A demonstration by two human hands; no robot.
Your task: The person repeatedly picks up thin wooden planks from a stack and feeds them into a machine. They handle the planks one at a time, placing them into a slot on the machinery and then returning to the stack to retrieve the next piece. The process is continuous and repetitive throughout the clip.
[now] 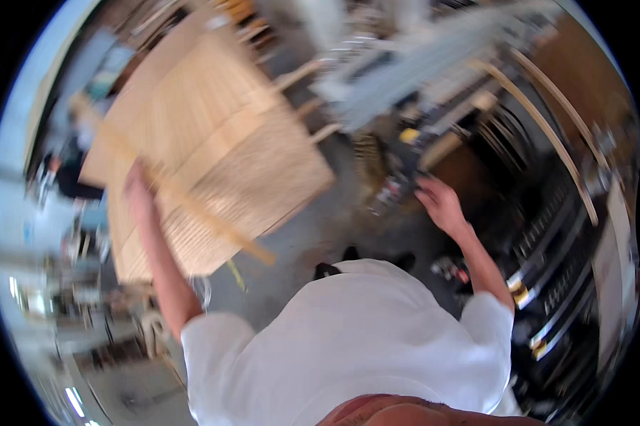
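Observation:
A long, narrow wooden strip [213, 219] slants across the left side, blurred by motion. My left hand [141, 188] is closed around it near its middle. Under the strip lies a broad stack of pale wooden panels [227, 142], and the strip's near end reaches past the stack's front edge. Off to the right, my right hand [442, 204] is held out with fingers loosely bent and apart, and I see nothing in it. Its fingertips are close to a dark metal fitting [409, 167] on a bench or machine; whether they touch it I cannot tell.
Two curved-looking wooden battens [547, 117] run along the right. Below them stands a dark rack with metal bars [547, 284]. Grey metal machinery [398, 78] is at the back. Grey floor [298, 238] shows between stack and machinery. A person in dark clothing [75, 174] is at the far left.

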